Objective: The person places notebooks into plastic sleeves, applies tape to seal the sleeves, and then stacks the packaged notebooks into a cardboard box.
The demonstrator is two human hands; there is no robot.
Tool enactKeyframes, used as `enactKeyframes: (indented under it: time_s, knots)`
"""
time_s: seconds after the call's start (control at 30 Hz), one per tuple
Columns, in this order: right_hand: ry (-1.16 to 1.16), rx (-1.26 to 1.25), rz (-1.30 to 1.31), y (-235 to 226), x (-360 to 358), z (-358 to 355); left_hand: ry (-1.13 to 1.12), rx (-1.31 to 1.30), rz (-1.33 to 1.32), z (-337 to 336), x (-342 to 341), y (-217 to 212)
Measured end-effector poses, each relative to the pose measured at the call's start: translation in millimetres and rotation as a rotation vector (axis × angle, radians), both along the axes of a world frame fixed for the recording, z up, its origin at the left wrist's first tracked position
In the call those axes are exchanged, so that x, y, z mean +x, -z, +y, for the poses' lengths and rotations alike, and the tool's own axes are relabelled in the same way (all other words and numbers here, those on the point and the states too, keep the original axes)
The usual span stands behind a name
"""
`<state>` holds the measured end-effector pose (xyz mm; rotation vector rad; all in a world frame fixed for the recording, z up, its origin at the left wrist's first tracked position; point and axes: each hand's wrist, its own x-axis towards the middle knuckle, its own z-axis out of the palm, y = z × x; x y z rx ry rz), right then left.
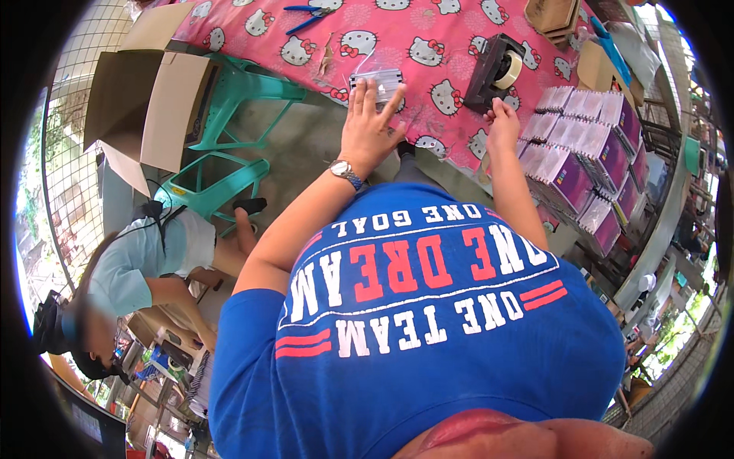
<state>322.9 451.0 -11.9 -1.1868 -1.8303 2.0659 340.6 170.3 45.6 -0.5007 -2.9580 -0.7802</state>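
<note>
My left hand [368, 136], a watch on its wrist, lies with fingers spread and fingertips on a small clear-wrapped bundle [388, 77] with white and dark stripes, at the table's near edge. The hand covers part of the bundle, so its kind is unclear. To the right, my right hand [502, 128] is closed, thumb and fingers pinched together just beside the near end of a black tape dispenser [485, 76]. A roll of tape [508, 69] sits in the dispenser. Whatever the right fingertips pinch is too small to make out.
Stacked purple spiral-bound notebooks [564, 177] stand at the right. Blue-handled pliers [307, 17] lie on the pink patterned tablecloth [382, 47]. Wooden trays [552, 15] sit far right. Green stools [216, 182] and an open cardboard box [126, 103] are left, near a bending person [130, 268].
</note>
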Motion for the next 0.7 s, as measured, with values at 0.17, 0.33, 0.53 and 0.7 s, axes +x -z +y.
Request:
enactKeyframes:
  time_s: [0.17, 0.33, 0.53, 0.7]
  knots:
    - [0.010, -0.468, -0.018, 27, 53, -17, 0.018, -0.146, 0.020, -1, 5, 11]
    - [-0.693, -0.790, -0.011, -1, -20, -58, 0.025, -0.062, -0.014, -4, 3, 12]
    - [-1.698, 1.071, 0.087, -84, -108, -148, -0.058, 0.114, 0.025, 2, 4, 5]
    - [-1.642, 1.129, 0.017, -88, -98, -149, -0.125, 0.098, 0.006, 6, 6, 6]
